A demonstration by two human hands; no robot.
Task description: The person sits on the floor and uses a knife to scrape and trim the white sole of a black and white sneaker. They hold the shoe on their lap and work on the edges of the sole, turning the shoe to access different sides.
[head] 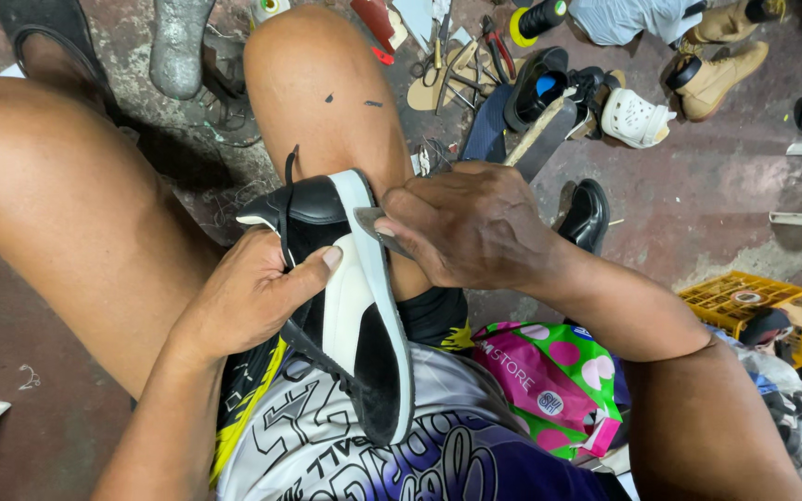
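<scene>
Left grip (252, 292) clasps one black-and-white shoe (355, 306) (sole up); right grip (466, 227) pinches one blade (378, 225).

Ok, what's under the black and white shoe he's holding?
Under the black and white shoe are the left hand gripping it, a bare thigh and the printed shirt. The shoe's far side and the fingers behind it are hidden.
</scene>
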